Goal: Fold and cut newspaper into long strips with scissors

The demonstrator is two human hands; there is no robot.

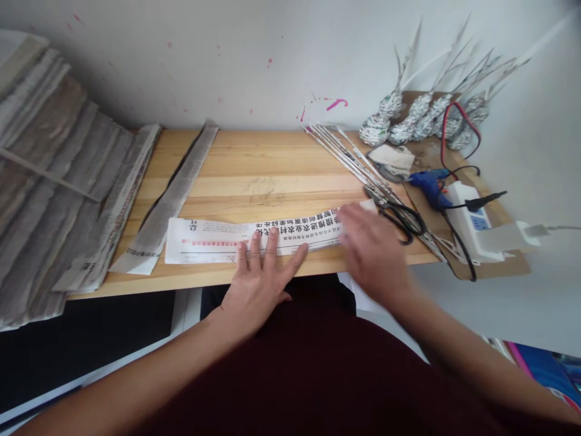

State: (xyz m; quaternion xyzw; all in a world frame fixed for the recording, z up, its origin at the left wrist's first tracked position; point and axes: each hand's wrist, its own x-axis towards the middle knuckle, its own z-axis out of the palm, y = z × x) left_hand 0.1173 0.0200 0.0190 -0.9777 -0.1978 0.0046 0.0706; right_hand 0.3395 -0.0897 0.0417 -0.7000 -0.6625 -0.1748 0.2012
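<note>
A long newspaper strip (213, 242) lies across the front of the wooden table (236, 163). My left hand (258, 272) rests on the strip's lower edge around its middle, palm down with the fingers spread. At the strip's right end is my right hand (372, 248), blurred by motion; its fingers are smeared, and their grip on the paper cannot be made out. Black-handled scissors (402, 218) lie just beyond my right hand, beside a bundle of thin rolled paper sticks (342, 154).
Stacked newspaper strips (59, 163) fill the left side, with a separate strip pile (177, 197) beside them. Woven paper pieces (379, 124) stand at the back right. A blue glue gun (431, 181), a white power strip (472, 218) and cables lie on cardboard at right.
</note>
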